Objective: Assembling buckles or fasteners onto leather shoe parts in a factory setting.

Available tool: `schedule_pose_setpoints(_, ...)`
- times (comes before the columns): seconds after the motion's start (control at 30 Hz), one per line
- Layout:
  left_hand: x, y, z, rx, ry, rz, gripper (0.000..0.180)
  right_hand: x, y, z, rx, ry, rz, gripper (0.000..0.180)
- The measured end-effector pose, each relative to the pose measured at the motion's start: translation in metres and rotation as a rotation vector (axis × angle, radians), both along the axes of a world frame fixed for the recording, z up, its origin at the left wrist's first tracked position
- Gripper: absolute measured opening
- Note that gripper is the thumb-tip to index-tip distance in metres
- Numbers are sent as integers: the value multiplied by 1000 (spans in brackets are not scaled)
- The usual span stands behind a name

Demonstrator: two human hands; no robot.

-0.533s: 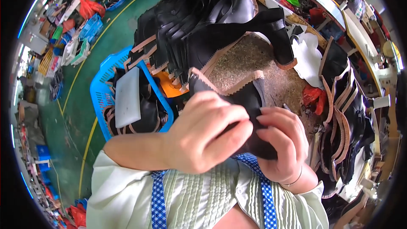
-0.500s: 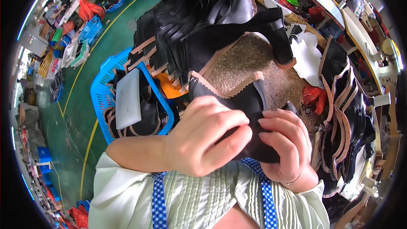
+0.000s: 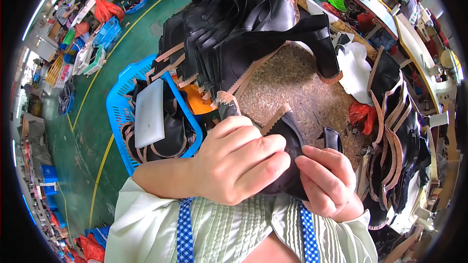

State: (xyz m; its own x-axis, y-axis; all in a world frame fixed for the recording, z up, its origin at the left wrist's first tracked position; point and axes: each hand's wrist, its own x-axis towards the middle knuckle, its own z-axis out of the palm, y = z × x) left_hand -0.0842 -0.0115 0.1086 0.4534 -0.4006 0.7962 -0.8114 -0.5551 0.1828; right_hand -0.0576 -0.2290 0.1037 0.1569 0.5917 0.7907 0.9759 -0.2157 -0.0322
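My left hand (image 3: 243, 160) is closed on a black leather shoe upper (image 3: 282, 130) with pale tan zigzag edges, held low in front of my chest. On its right side my right hand (image 3: 329, 180) pinches the same upper between thumb and fingers. Much of the piece, including the part in my left fist, is hidden behind the hands. Just past my right fingertips lies a small black leather piece (image 3: 333, 139) on the worn brown tabletop (image 3: 292, 75). A large heap of black uppers (image 3: 209, 34) with similar tan edges rises beyond my hands.
A blue plastic basket (image 3: 117, 102) at left holds more uppers and a white slab (image 3: 149, 114). Another stack of uppers (image 3: 392, 122) hangs at right, near a red plastic bag (image 3: 361, 117) and white sheets (image 3: 353, 70). A person (image 3: 410, 7) is far right.
The upper has tilted and bunched, its tan edges sinking between my hands. My right fingers have drawn together into a pinch. More of the small black piece shows beside them.
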Motion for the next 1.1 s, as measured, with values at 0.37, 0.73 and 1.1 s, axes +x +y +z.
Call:
schedule_pose_setpoints(0.37,-8,3,2,65,159,9,40,-2,7,4,-110,-34,-67,23)
schedule_pose_setpoints(0.73,-17,-7,3,75,-69,127,25,-12,8,11,140,472,-102,36)
schedule_pose_setpoints(1.1,-22,-8,-2,-36,-127,122,18,-3,1,11,46,157,30,42)
